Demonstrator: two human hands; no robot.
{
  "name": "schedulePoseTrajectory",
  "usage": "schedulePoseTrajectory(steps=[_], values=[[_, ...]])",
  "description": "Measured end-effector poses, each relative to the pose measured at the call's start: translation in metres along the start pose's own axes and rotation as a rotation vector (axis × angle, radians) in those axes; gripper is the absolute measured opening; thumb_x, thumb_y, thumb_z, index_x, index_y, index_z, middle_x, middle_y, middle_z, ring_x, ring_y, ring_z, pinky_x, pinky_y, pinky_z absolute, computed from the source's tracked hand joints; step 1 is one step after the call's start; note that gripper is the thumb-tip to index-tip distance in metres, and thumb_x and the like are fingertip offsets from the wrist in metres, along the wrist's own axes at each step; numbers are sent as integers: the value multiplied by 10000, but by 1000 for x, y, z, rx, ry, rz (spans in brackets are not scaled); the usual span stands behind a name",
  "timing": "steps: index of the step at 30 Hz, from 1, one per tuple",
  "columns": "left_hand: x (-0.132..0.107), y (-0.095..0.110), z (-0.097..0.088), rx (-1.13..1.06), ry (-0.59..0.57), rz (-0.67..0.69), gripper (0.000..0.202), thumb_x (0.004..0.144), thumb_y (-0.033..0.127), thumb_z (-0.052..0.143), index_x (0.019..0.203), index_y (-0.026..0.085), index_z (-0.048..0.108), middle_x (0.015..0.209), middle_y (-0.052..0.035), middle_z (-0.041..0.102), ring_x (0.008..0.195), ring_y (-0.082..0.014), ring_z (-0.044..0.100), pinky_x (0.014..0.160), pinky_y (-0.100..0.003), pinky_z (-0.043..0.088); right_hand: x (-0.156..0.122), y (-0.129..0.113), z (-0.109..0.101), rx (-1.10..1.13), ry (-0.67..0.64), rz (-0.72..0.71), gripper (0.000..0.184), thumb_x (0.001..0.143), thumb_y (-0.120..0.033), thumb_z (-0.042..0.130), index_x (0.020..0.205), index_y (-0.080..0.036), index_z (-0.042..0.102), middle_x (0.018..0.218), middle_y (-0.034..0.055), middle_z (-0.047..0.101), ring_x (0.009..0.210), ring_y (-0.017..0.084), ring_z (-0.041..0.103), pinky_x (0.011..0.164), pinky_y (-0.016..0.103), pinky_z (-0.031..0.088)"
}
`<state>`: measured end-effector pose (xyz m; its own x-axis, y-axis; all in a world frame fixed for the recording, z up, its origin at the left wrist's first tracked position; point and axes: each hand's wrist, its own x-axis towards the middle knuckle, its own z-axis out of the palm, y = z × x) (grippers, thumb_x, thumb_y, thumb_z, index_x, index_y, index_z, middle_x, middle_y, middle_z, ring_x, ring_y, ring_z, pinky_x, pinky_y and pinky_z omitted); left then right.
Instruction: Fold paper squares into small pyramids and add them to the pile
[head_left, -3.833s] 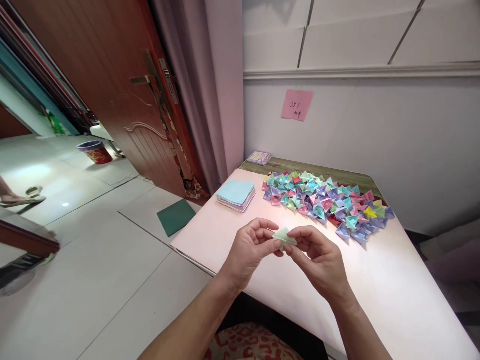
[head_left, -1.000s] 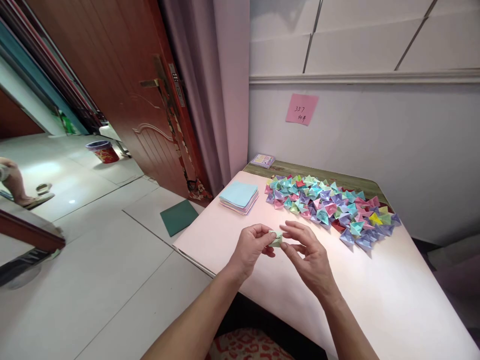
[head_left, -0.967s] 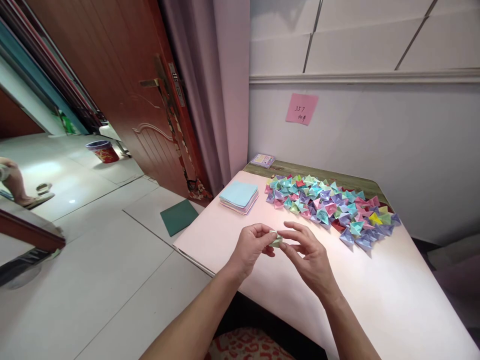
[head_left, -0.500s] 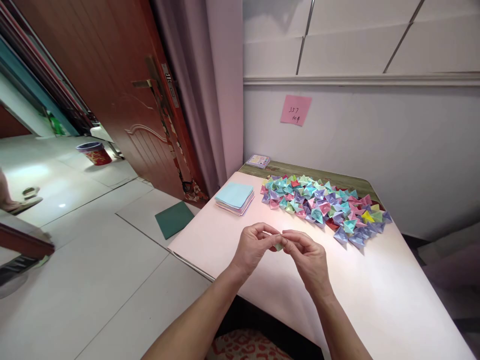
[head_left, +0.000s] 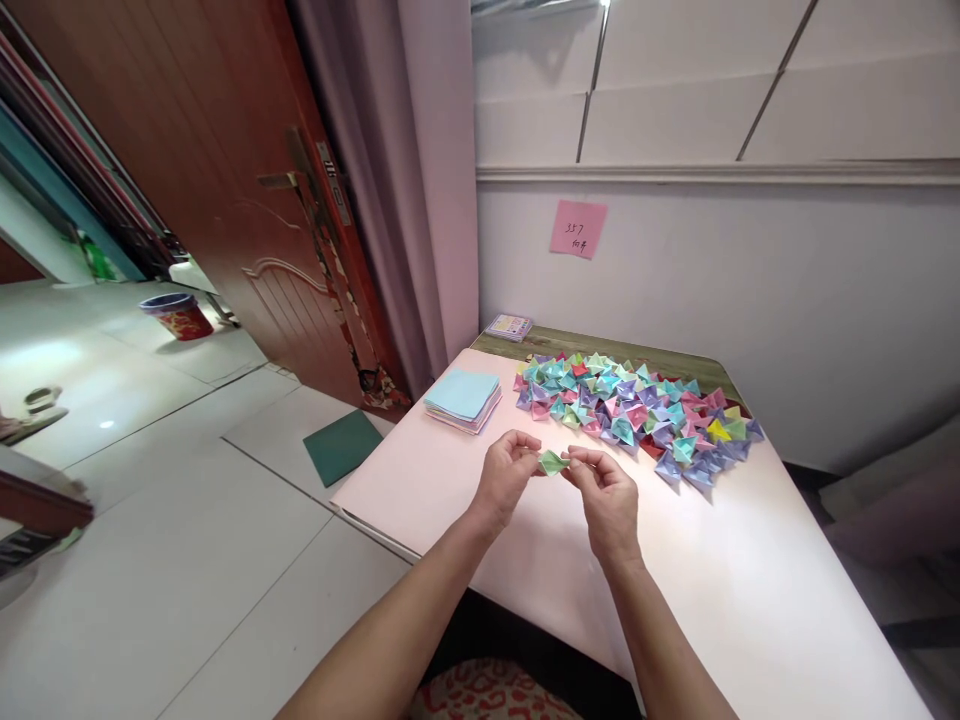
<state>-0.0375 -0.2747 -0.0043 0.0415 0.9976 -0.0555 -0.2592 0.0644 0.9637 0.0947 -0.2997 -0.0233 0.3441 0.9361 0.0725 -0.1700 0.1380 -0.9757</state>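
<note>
A small light-green folded paper piece (head_left: 553,462) is held over the table between my two hands. My left hand (head_left: 507,478) pinches its left corner. On the other side, the thumb and fingertips of my right hand (head_left: 606,498) grip the right corner. Beyond my hands lies a spread of many folded paper boats (head_left: 622,400) in blue, pink, purple, green, red and yellow. Left of them sits a stack of square paper (head_left: 463,396), light blue on top.
The pink-covered table (head_left: 397,490) has a wood-patterned strip at the back, where a small pack of cards (head_left: 510,326) lies. A pink note (head_left: 578,229) is stuck on the wall. A dark green mat (head_left: 341,447) lies on the floor near the wooden door (head_left: 217,180).
My hands have moved apart a little, and the green folded paper now shows stretched wider between them. The view has shifted slightly.
</note>
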Motion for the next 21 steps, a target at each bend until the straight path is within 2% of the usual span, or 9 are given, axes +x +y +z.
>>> schedulePoseTrajectory(steps=[3, 6, 11, 14, 17, 21], values=[[10, -2, 0, 106, 5, 68, 225, 649, 106, 640, 867, 158, 628, 750, -16, 639, 714, -145, 624, 682, -255, 492, 6, 3, 3, -9, -6, -33, 241, 709, -369, 739, 819, -170, 661, 1039, 97, 701, 953, 242, 679, 891, 437, 551], [16, -4, 1, 198, 4, 86, 195, 648, 89, 639, 829, 160, 638, 782, -26, 648, 744, -142, 616, 660, -225, 463, 9, 8, 4, -90, 6, -79, 211, 738, -359, 697, 832, -176, 649, 1052, 102, 695, 984, 246, 671, 903, 429, 536], [18, -5, 6, 299, -44, 69, 142, 675, 156, 684, 803, 157, 623, 758, -25, 640, 666, -136, 601, 614, -239, 458, 11, 12, 6, -306, 54, -241, 153, 788, -325, 609, 836, -181, 637, 1034, 113, 680, 956, 231, 660, 829, 366, 555], [20, -5, 5, 217, -83, 22, 181, 682, 213, 710, 815, 146, 606, 744, -26, 634, 628, -133, 597, 618, -266, 473, 13, 13, 5, -363, 57, -302, 159, 807, -329, 584, 843, -182, 632, 1027, 112, 674, 940, 222, 659, 792, 337, 561], [24, -9, 1, 95, -173, -36, 268, 615, 208, 773, 815, 129, 613, 760, -37, 648, 659, -136, 602, 655, -279, 480, 18, 17, 3, -356, 84, -221, 206, 816, -374, 577, 848, -176, 626, 999, 103, 685, 858, 212, 674, 754, 337, 572], [30, -16, -2, 107, -211, -106, 302, 556, 151, 785, 817, 121, 636, 777, -42, 664, 705, -148, 613, 697, -290, 474, 24, 23, -2, -286, 28, -55, 256, 850, -435, 528, 888, -187, 574, 839, 44, 675, 666, 181, 681, 629, 326, 597]])
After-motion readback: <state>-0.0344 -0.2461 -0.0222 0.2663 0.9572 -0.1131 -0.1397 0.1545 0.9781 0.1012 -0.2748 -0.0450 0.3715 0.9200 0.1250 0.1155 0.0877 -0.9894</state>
